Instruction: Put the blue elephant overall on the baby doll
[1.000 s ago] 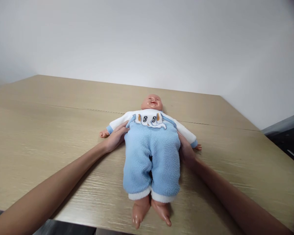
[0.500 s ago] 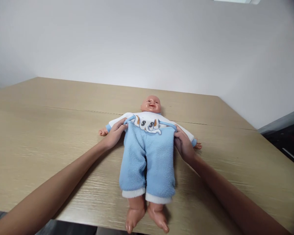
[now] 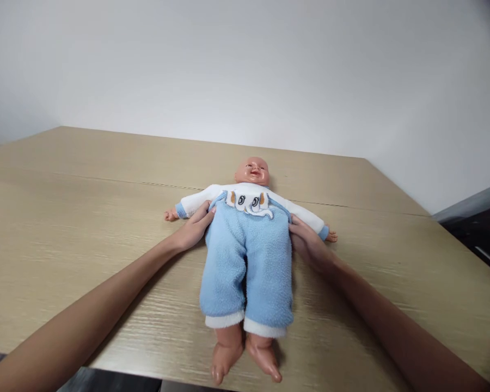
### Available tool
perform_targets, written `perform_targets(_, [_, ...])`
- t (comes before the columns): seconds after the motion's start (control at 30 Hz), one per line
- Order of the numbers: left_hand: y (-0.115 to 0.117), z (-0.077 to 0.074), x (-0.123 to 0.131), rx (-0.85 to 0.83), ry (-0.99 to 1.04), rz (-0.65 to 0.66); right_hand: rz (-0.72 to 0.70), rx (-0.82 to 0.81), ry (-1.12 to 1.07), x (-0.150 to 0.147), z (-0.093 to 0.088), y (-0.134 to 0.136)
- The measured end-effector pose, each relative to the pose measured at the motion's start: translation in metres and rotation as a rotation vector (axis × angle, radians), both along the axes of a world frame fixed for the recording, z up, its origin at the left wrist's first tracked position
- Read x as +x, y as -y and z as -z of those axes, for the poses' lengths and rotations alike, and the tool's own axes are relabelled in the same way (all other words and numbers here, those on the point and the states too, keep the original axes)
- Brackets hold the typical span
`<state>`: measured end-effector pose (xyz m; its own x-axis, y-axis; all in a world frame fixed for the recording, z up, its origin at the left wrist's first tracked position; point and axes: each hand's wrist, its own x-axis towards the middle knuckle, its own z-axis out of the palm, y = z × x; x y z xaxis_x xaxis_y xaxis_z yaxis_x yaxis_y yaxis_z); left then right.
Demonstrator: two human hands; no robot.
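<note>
Left grip (image 3: 194,231), right grip (image 3: 308,245) at blue trousers (image 3: 247,261)

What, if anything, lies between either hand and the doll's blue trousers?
Nothing visible does. The left hand touches the blue trousers at the waist on one side, the right hand on the other. The doll lies face up on the table.

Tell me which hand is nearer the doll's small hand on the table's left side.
Left. The left hand rests at the waist of the blue trousers, just beside that doll hand. The right hand is at the waist on the far side of the doll, farther off.
</note>
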<state>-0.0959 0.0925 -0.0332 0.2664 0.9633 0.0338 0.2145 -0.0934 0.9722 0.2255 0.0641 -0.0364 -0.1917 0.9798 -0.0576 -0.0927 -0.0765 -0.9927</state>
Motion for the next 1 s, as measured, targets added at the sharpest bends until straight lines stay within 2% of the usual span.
perform_targets(0.1, [0.002,0.009,0.016,-0.124,0.337,-0.101,0.105,-0.064,-0.158,-0.012,0.003,0.001])
perform_targets(0.17, [0.002,0.013,0.024,-0.158,0.443,-0.156,0.106,-0.053,-0.169,-0.016,0.002,0.001])
perform_targets(0.27, [0.002,0.014,0.027,-0.150,0.441,-0.177,0.096,-0.035,-0.164,-0.017,0.000,0.000])
perform_targets(0.5, [0.000,0.008,0.020,-0.078,0.317,-0.020,0.095,-0.007,-0.139,-0.017,0.004,-0.003])
perform_targets(0.73, [-0.013,0.002,-0.001,0.000,0.188,0.108,0.096,0.110,0.072,-0.002,0.004,-0.010])
perform_targets(0.9, [-0.021,0.009,-0.009,-0.001,0.296,0.091,0.019,0.174,0.241,0.014,-0.001,-0.005])
perform_targets(1.0, [-0.018,0.007,-0.005,0.047,0.264,0.058,0.025,0.231,0.305,0.015,-0.003,-0.002])
